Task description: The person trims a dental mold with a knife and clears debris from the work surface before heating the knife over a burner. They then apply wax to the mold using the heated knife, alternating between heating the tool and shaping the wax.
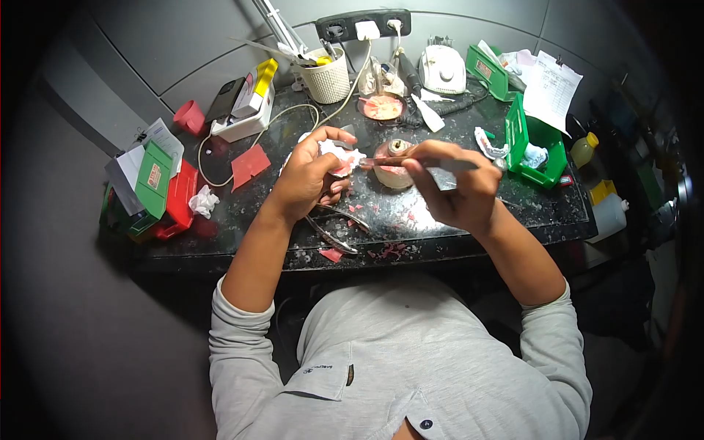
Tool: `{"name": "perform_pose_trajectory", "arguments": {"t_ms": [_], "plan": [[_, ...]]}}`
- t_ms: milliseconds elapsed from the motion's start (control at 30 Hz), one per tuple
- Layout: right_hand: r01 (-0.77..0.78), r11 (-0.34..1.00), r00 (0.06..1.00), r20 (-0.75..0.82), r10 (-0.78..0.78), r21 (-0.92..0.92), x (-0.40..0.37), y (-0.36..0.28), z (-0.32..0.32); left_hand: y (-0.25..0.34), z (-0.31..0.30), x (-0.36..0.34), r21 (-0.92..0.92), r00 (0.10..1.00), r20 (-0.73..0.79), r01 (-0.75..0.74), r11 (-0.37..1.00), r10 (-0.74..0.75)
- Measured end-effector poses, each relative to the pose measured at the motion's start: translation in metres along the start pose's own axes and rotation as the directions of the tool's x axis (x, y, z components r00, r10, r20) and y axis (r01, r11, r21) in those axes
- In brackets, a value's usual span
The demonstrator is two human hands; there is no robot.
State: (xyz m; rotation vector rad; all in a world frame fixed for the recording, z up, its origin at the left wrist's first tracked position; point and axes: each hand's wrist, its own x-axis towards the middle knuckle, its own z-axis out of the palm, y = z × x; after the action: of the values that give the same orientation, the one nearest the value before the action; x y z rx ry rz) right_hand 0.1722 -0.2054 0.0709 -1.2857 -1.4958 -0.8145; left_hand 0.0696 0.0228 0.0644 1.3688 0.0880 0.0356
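Observation:
My left hand (309,172) is closed around a white dental cast (328,149) with pink wax on it. My right hand (466,187) grips a wax knife (396,160) with a brownish handle, its tip at the cast's right edge. Just behind the knife stands a small glass burner (398,178) with a metal top, partly covered by the knife and my right hand. Below my left hand, a metal hand tool (334,236) with long curved handles lies on the dark worktop (440,246). Pink wax scraps (389,251) are scattered near the front edge.
At left are a pink wax sheet (250,166), crumpled tissue (203,200), red and green boxes (176,202) and a pink cup (190,117). Behind stand a tool basket (326,83) and a dish of pink material (381,108). Another cast (492,144) sits by a green box (539,172).

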Motion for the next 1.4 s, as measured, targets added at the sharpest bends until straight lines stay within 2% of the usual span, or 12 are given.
{"name": "perform_pose_trajectory", "arguments": {"t_ms": [67, 133, 200, 300, 400, 667, 867, 1233, 1300, 1367, 1400], "plan": [[-0.05, 0.997, 0.995, -0.092, 0.044, -0.065, 0.0, 0.008, -0.007, -0.003, -0.003, 0.002, -0.023, 0.998, 0.015, -0.06, 0.998, 0.06], [-0.167, 0.983, 0.975, -0.159, 0.153, -0.082, 0.0, 0.016, -0.017, 0.0, -0.002, 0.001, -0.035, 0.998, 0.014, -0.063, 0.997, 0.063], [-0.309, 0.95, 0.921, -0.239, 0.308, 0.034, 0.002, 0.021, -0.022, 0.001, -0.004, 0.0, -0.045, 0.998, 0.013, -0.067, 0.997, 0.067], [-0.375, 0.919, 0.877, -0.274, 0.395, 0.123, -0.002, 0.032, -0.023, -0.002, -0.007, 0.002, -0.047, 0.996, 0.045, -0.072, 0.996, 0.075], [-0.415, 0.909, 0.88, -0.239, 0.411, 0.035, -0.001, 0.029, -0.024, -0.003, -0.009, 0.003, 0.011, 0.993, 0.046, -0.109, 0.994, 0.108], [-0.37, 0.928, 0.901, -0.229, 0.369, 0.039, -0.001, 0.027, -0.022, -0.003, -0.011, 0.003, -0.041, 0.988, 0.056, -0.141, 0.989, 0.143], [-0.339, 0.94, 0.915, -0.215, 0.341, 0.046, 0.0, 0.026, -0.021, -0.004, -0.01, 0.002, -0.014, 0.976, 0.05, -0.21, 0.978, 0.21], [-0.304, 0.953, 0.933, -0.194, 0.301, 0.02, 0.001, 0.026, -0.023, 0.0, -0.01, 0.001, -0.005, 0.972, 0.057, -0.227, 0.974, 0.227], [-0.346, 0.932, 0.895, -0.262, 0.362, 0.105, 0.0, 0.029, -0.023, 0.002, -0.01, 0.001, 0.001, 0.968, 0.079, -0.24, 0.971, 0.24], [-0.337, 0.936, 0.881, -0.318, 0.351, 0.1, 0.001, 0.035, -0.019, 0.004, -0.009, 0.001, -0.24, 0.95, 0.18, -0.211, 0.948, 0.257], [-0.328, 0.94, 0.863, -0.375, 0.34, 0.096, 0.002, 0.037, -0.017, 0.003, -0.008, 0.001, -0.241, 0.949, 0.182, -0.212, 0.947, 0.259]]}}
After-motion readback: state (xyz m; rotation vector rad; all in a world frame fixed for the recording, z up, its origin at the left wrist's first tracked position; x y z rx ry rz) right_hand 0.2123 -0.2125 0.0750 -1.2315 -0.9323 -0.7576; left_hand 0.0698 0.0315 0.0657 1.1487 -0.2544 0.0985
